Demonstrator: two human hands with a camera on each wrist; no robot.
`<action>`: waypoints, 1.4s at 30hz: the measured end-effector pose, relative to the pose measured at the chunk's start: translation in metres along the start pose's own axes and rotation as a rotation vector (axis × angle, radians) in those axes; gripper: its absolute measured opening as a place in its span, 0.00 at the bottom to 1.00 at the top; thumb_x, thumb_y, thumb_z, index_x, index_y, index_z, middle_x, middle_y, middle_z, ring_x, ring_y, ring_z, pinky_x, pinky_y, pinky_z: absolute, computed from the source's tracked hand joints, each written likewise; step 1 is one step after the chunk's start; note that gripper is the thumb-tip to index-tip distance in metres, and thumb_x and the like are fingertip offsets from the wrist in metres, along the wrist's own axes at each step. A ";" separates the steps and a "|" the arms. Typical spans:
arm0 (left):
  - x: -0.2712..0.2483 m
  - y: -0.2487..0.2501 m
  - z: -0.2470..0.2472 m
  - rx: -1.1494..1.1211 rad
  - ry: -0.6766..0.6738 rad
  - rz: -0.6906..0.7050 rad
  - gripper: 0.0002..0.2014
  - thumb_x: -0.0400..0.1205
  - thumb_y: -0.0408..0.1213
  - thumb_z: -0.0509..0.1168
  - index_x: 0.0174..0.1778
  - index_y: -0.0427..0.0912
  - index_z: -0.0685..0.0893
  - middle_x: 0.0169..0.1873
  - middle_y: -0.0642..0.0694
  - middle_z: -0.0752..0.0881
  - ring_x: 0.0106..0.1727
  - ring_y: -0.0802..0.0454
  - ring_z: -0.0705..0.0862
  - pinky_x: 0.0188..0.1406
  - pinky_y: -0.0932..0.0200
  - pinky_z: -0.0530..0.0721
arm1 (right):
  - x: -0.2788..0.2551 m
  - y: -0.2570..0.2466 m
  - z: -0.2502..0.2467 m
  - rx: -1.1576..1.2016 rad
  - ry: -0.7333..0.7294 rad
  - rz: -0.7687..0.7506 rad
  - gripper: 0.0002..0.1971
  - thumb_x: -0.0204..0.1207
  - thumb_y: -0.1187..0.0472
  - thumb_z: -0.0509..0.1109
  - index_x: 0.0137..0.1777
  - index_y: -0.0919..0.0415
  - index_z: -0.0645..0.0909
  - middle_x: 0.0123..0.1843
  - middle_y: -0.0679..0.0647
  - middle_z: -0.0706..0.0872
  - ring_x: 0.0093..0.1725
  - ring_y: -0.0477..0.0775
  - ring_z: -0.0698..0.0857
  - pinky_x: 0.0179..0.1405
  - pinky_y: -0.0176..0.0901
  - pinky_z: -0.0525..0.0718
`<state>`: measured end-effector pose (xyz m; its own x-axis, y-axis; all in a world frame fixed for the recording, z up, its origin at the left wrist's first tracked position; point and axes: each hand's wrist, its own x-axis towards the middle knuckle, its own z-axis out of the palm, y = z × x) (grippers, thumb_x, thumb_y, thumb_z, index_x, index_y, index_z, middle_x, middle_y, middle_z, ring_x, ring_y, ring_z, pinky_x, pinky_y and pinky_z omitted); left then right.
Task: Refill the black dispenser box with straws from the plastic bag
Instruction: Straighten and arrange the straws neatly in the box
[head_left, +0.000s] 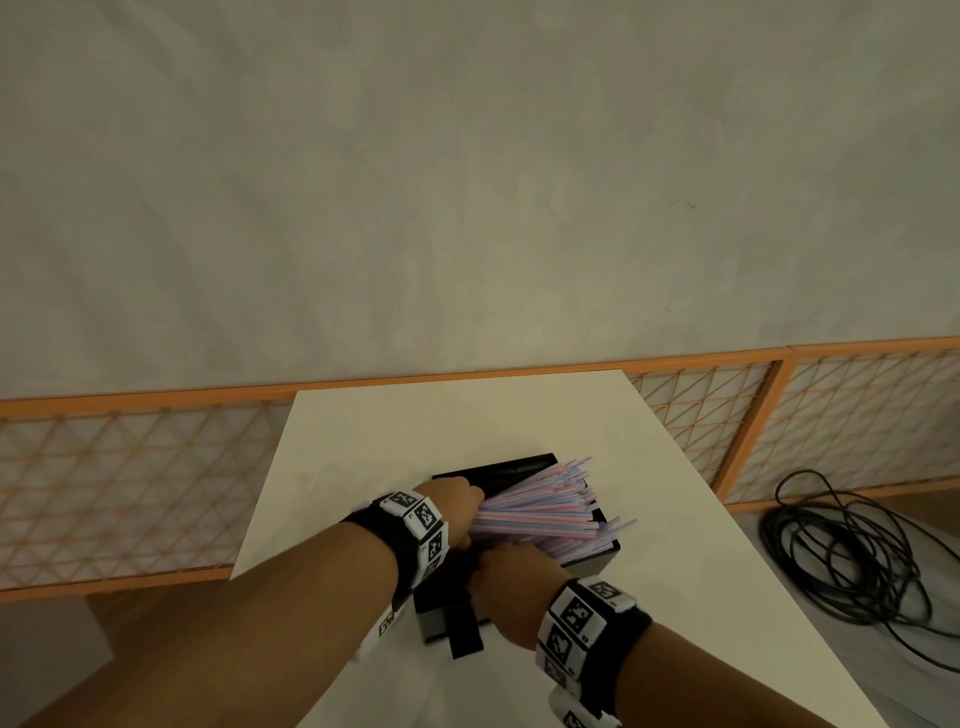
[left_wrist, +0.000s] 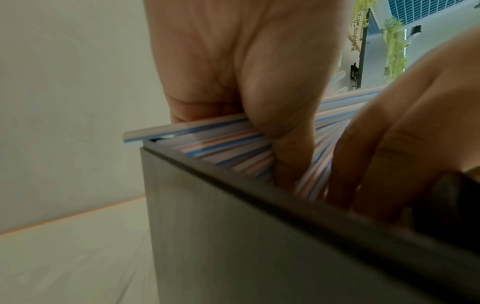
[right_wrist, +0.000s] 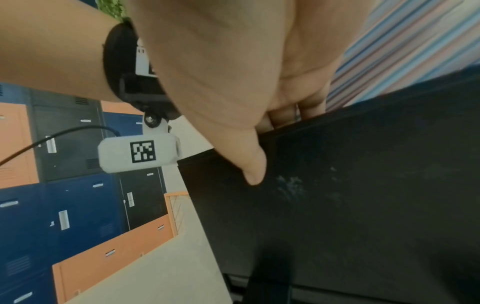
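The black dispenser box (head_left: 509, 467) stands open on the white table (head_left: 415, 426). A thick bundle of pink and blue striped straws (head_left: 540, 512) lies slanted across its top, with the far ends fanning out past the right rim. My left hand (head_left: 452, 499) grips the bundle's left end. In the left wrist view its thumb (left_wrist: 280, 133) presses down on the straws (left_wrist: 223, 144) above the box wall (left_wrist: 233, 236). My right hand (head_left: 511, 569) grips the near wall of the box (right_wrist: 363, 185), thumb (right_wrist: 249, 162) outside and fingers (left_wrist: 389, 154) inside against the straws (right_wrist: 405, 51). No plastic bag is in view.
A coil of black cable (head_left: 841, 551) lies on the floor right of the table. An orange lattice railing (head_left: 130, 483) runs behind the table, below a plain wall. Blue, black and orange lockers (right_wrist: 64, 205) show in the right wrist view.
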<state>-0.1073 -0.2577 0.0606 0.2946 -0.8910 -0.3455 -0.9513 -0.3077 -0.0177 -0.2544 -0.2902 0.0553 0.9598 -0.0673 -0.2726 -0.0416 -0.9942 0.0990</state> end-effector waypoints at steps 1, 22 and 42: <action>0.000 0.000 0.000 0.003 -0.011 -0.006 0.21 0.77 0.37 0.69 0.64 0.35 0.76 0.62 0.34 0.80 0.61 0.34 0.81 0.61 0.45 0.80 | 0.000 0.000 0.000 -0.012 0.013 0.002 0.16 0.79 0.67 0.59 0.62 0.67 0.81 0.61 0.65 0.84 0.61 0.69 0.80 0.63 0.60 0.76; -0.005 -0.001 0.009 0.040 -0.102 -0.081 0.19 0.81 0.36 0.64 0.66 0.34 0.74 0.64 0.33 0.79 0.62 0.36 0.82 0.59 0.47 0.80 | 0.039 0.005 -0.022 -0.203 -0.539 0.025 0.24 0.81 0.58 0.65 0.75 0.64 0.71 0.77 0.62 0.73 0.76 0.62 0.71 0.75 0.55 0.68; -0.004 -0.011 0.010 0.019 -0.075 0.050 0.16 0.80 0.28 0.64 0.64 0.33 0.75 0.63 0.32 0.78 0.59 0.34 0.82 0.63 0.41 0.81 | 0.038 -0.001 -0.005 0.096 -0.185 0.006 0.35 0.68 0.55 0.78 0.74 0.59 0.71 0.69 0.60 0.80 0.67 0.65 0.80 0.69 0.58 0.78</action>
<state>-0.0992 -0.2473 0.0530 0.2402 -0.8774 -0.4152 -0.9664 -0.2566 -0.0168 -0.2166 -0.2912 0.0495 0.8927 -0.0787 -0.4438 -0.0818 -0.9966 0.0121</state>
